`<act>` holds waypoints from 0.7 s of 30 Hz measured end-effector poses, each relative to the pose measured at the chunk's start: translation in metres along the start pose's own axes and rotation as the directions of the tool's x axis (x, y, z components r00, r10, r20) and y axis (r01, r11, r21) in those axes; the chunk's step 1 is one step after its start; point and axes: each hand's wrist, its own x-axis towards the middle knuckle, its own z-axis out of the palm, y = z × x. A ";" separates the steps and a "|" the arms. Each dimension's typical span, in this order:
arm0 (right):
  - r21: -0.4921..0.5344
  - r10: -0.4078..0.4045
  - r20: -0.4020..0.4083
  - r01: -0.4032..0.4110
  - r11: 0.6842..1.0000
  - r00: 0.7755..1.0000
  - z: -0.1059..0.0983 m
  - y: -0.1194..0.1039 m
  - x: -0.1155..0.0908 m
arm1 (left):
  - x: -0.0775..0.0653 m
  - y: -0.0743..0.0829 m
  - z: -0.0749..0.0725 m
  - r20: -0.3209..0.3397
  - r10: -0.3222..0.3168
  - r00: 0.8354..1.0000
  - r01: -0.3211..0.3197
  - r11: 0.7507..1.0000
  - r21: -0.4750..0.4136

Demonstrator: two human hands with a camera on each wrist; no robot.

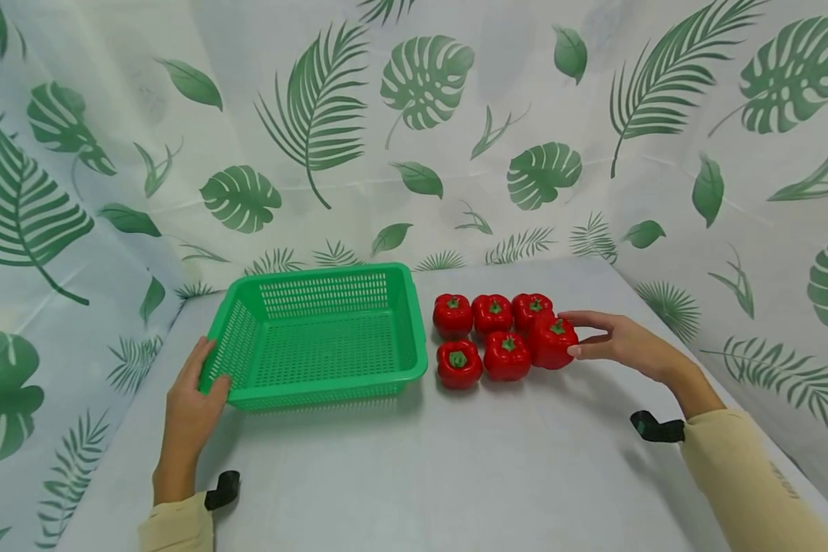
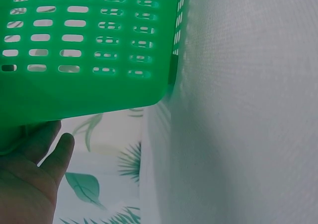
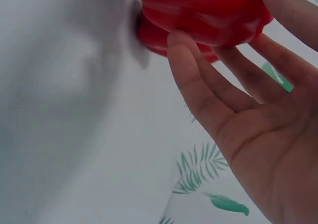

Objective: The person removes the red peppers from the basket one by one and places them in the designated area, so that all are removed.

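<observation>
In the head view, my left hand (image 1: 192,406) holds the near left corner of a green plastic basket (image 1: 317,395), fingers along its side and thumb at the front rim. The left wrist view shows that hand (image 2: 35,172) at the rim beside the slotted basket wall (image 2: 89,87). On the right, my right hand (image 1: 614,339) grips a red bell pepper (image 1: 550,349) between thumb and fingers. That pepper (image 3: 203,10) fills the top of the right wrist view, overlapping another red pepper (image 3: 154,37) behind it; the right hand (image 3: 258,124) wraps its side.
Three red bell peppers form a back row, from a left one (image 1: 453,314) to a right one (image 1: 530,309). Two more, a left (image 1: 459,365) and a middle one (image 1: 507,356), sit in front. A white cloth (image 1: 414,475) covers the table; leaf-printed curtains (image 1: 414,153) surround it.
</observation>
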 end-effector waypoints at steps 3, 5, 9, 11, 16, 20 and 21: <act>-0.007 -0.003 0.020 0.004 1.000 1.000 0.003 0.005 0.002 | 0.000 0.000 0.000 0.000 0.003 1.000 -0.003 1.000 0.000; -0.005 0.002 0.027 -0.002 1.000 1.000 0.003 0.007 0.002 | 0.000 0.000 0.000 0.001 0.007 1.000 -0.007 1.000 -0.001; -0.001 0.003 0.038 -0.003 1.000 0.999 0.004 0.012 0.002 | 0.001 0.000 0.000 -0.007 0.012 1.000 -0.012 1.000 0.008; 0.002 -0.001 0.045 0.001 1.000 0.999 0.005 0.015 0.002 | 0.001 0.000 0.000 -0.014 0.013 1.000 -0.013 1.000 0.010; 0.012 0.006 0.052 -0.006 1.000 0.999 0.007 0.021 0.004 | 0.000 0.000 0.001 -0.017 0.014 1.000 -0.014 1.000 0.009; 0.020 0.005 0.055 -0.006 1.000 0.998 0.009 0.023 0.005 | 0.000 0.000 0.002 -0.015 0.017 1.000 -0.017 1.000 0.005; 0.025 0.003 0.057 -0.005 1.000 0.998 0.010 0.023 0.005 | 0.000 0.000 0.002 -0.013 0.014 1.000 -0.014 1.000 0.004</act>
